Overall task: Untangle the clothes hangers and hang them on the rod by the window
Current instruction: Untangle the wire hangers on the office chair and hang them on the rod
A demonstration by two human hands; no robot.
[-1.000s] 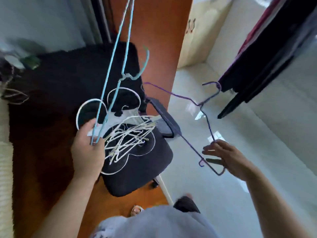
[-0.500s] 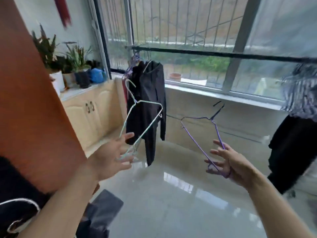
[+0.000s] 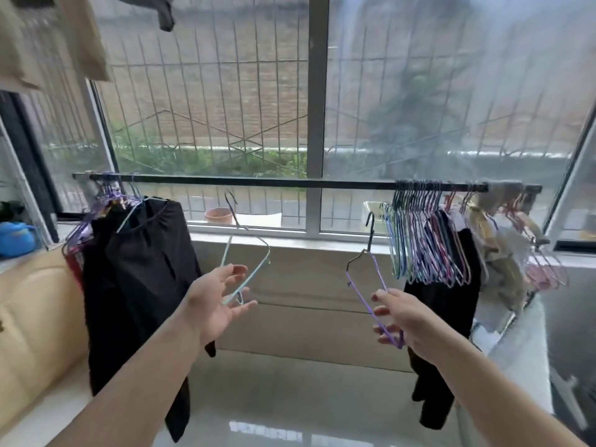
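The left hand (image 3: 214, 303) holds a pale blue hanger (image 3: 246, 253) loosely in half-curled fingers, and the right hand (image 3: 401, 317) pinches a purple hanger (image 3: 371, 279). Both hooks point up, below the rod (image 3: 258, 181), probably ready for hanging.

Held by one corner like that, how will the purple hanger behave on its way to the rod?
Probably light: the right hand carries the purple hanger on a few fingers. Its thin wire frame likely stays stiff, keeping shape. Gripped at the low corner, it may swing or twist.
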